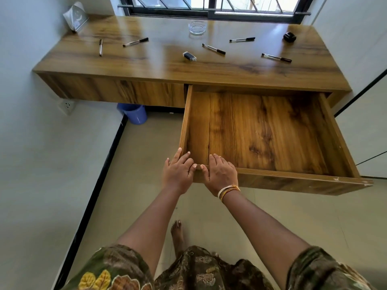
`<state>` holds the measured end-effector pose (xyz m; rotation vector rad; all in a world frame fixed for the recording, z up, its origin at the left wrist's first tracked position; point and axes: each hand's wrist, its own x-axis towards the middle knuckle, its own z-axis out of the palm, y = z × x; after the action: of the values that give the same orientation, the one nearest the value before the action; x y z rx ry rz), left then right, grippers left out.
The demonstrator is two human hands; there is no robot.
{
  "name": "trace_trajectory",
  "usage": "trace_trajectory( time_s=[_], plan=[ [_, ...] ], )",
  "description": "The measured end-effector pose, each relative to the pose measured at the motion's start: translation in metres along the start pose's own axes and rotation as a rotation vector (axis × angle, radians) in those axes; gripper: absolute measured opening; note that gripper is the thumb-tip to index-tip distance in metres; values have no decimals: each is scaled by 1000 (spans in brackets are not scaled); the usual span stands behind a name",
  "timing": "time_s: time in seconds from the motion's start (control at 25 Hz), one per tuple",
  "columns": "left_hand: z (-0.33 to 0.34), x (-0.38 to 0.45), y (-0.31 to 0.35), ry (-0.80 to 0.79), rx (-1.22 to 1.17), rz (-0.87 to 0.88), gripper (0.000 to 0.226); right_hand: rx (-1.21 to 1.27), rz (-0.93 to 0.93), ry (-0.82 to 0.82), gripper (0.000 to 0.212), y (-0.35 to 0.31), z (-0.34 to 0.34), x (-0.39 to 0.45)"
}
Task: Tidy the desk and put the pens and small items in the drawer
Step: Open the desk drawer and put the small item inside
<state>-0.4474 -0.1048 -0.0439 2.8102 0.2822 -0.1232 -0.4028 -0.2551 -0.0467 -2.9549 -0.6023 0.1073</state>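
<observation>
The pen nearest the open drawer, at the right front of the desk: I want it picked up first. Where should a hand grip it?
Pinch the pen mid-barrel from above, fingers across its width. It lies flat and alone, dark cap pointing right, so both long sides are free. The right hand, now on the drawer front, seems closest.

A wooden desk [146,63] is gleaming under window light, its glossy laminate top reflecting the panes, strong grain streaking across it. The open drawer [303,181] is showing the same grained wood inside, less shiny, with layered plywood edges along its rim. At the far side a clear glass dish [197,27] is catching the light, and plastic pens [213,48] are lying on the top. Below on the left, a glossy blue plastic bin [134,114] is sitting on smooth matt floor tiles [134,185].
</observation>
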Motion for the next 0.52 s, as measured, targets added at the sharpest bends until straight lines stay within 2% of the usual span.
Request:
trace_trajectory(
  time_s=[0.24,0.4,0.52],
  plan=[
    [-9,-1,9,-94,16,-52,41,-60,-41,-53,61,2,-12,-1],
    [-27,10,-3,-191,36,44,44,-25,-101,-190,64,8,-17,20],
    [-43,19,-15,-50,5,19,45,66,-138,-310,70,6,-25,50]
  ],
)
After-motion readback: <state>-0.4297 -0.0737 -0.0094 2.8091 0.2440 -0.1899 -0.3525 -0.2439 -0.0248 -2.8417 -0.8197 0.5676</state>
